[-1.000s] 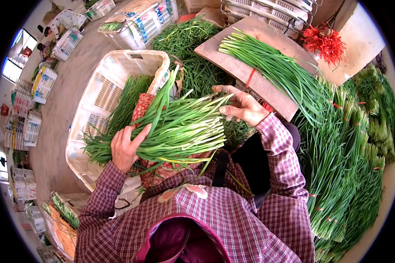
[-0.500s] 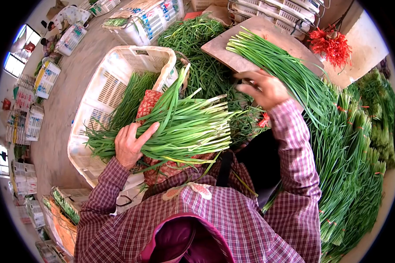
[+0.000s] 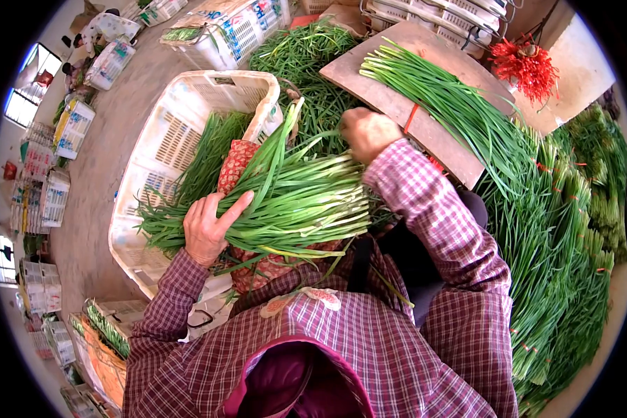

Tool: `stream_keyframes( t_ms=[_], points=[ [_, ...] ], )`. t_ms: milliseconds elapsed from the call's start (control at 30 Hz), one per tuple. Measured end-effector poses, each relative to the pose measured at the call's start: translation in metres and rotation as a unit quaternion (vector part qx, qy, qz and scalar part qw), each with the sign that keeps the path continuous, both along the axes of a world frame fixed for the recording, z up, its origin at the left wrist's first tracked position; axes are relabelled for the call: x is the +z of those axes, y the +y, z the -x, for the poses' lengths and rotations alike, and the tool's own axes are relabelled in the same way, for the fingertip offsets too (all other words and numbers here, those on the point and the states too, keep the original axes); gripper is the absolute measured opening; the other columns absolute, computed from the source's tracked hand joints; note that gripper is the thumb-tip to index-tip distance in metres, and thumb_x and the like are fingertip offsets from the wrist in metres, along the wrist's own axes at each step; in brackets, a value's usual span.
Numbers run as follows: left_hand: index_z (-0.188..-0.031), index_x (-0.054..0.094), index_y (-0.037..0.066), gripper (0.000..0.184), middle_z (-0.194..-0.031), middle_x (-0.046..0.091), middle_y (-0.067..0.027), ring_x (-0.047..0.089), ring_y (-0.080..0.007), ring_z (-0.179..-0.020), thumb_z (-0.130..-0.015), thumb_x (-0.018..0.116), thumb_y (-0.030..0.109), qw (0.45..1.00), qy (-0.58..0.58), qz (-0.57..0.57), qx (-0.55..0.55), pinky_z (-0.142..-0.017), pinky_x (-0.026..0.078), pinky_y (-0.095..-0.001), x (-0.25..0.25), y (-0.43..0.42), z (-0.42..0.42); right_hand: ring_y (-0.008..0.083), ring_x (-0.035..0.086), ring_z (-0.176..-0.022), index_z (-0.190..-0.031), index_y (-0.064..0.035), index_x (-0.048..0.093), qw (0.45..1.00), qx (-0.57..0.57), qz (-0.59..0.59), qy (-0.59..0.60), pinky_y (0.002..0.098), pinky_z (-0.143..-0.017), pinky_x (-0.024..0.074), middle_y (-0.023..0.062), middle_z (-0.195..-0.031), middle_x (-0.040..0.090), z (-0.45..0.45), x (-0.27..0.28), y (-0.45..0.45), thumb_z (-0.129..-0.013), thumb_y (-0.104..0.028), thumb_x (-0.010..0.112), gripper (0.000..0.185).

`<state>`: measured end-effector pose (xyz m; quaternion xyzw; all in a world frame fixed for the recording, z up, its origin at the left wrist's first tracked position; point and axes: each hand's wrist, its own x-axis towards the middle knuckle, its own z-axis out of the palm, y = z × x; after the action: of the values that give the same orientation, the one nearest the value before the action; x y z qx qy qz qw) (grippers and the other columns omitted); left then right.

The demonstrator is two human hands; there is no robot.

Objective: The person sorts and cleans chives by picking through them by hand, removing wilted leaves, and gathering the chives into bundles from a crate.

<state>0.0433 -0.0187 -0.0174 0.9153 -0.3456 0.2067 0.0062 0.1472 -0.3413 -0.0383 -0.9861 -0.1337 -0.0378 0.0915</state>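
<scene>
- A loose bunch of long green stalks with pale ends [image 3: 306, 198] lay across the person's lap over a red patterned cloth [image 3: 238, 164], leaf tips reaching into the crate beside it
- The left hand [image 3: 205, 230] gripped its leafy part from above
- The right hand [image 3: 369, 134], fingers curled, was near the pale ends; whether it pinched anything was hidden
- The white slatted plastic crate [image 3: 167, 143] held more green stalks [image 3: 212, 150]
- Beyond, a white blue-lettered crate [image 3: 247, 35] showed greens [image 3: 183, 33] at one end

Both long sleeves [image 3: 432, 209] are checked purple and white
</scene>
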Motion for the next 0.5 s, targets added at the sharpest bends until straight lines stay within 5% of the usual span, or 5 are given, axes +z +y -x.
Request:
stream_keyframes(
  t_ms=[67, 100, 267, 367, 500],
  points=[
    [-0.13, 0.055, 0.028, 0.071, -0.091, 0.052, -0.011, 0.057, -0.0278, -0.081, -0.064, 0.072, 0.009, 1.0, 0.001, 0.001, 0.003, -0.068, 0.047, -0.0382, -0.001, 0.001, 0.0, 0.0286, 0.063, -0.07, -0.092, -0.0052, 0.057, 0.996, -0.092, -0.002, -0.006, 0.0409, -0.065, 0.0529, 0.0141, -0.087, 0.062, 0.004, 0.0, -0.038, -0.089, -0.017, 0.055, 0.013],
    [-0.13, 0.055, 0.028, 0.072, -0.091, 0.052, -0.0109, 0.057, -0.028, -0.081, -0.063, 0.072, 0.008, 1.0, 0.003, 0.001, 0.007, -0.068, 0.047, -0.0384, -0.002, 0.002, 0.0, 0.0296, 0.064, -0.07, -0.094, -0.0066, 0.058, 0.99, -0.085, -0.012, -0.109, 0.0406, -0.065, 0.0534, 0.0139, -0.09, 0.063, 0.007, -0.01, -0.062, -0.088, -0.018, 0.056, 0.013],
    [-0.13, 0.055, 0.027, 0.077, -0.091, 0.051, -0.0106, 0.057, -0.0286, -0.082, -0.058, 0.075, 0.008, 1.0, 0.014, -0.006, 0.009, -0.069, 0.048, -0.0388, -0.001, -0.001, 0.0, 0.0289, 0.066, -0.085, -0.093, -0.0133, 0.07, 0.961, -0.211, 0.154, 0.091, 0.0406, -0.074, 0.0533, 0.0105, -0.093, 0.066, 0.046, 0.011, -0.12, -0.088, -0.021, 0.056, 0.016],
    [-0.128, 0.056, 0.022, 0.074, -0.092, 0.051, -0.0107, 0.057, -0.0291, -0.082, -0.058, 0.078, 0.015, 0.999, 0.033, 0.014, 0.027, -0.07, 0.048, -0.039, 0.002, -0.006, 0.001, 0.0268, 0.066, -0.081, -0.092, -0.0152, 0.07, 0.987, -0.139, -0.027, -0.075, 0.0376, -0.069, 0.0534, 0.007, -0.085, 0.066, 0.075, 0.019, -0.115, -0.085, -0.032, 0.061, 0.02],
    [-0.124, 0.056, 0.015, 0.068, -0.091, 0.05, -0.0107, 0.057, -0.0294, -0.08, -0.06, 0.078, 0.017, 0.997, 0.05, 0.026, 0.044, -0.069, 0.048, -0.0392, -0.001, -0.004, -0.001, 0.0256, 0.066, -0.072, -0.09, -0.0116, 0.066, 0.95, 0.067, -0.284, -0.11, 0.0348, -0.062, 0.0544, 0.0073, -0.082, 0.065, 0.095, 0.014, -0.079, -0.084, -0.02, 0.062, 0.011]
  ],
)
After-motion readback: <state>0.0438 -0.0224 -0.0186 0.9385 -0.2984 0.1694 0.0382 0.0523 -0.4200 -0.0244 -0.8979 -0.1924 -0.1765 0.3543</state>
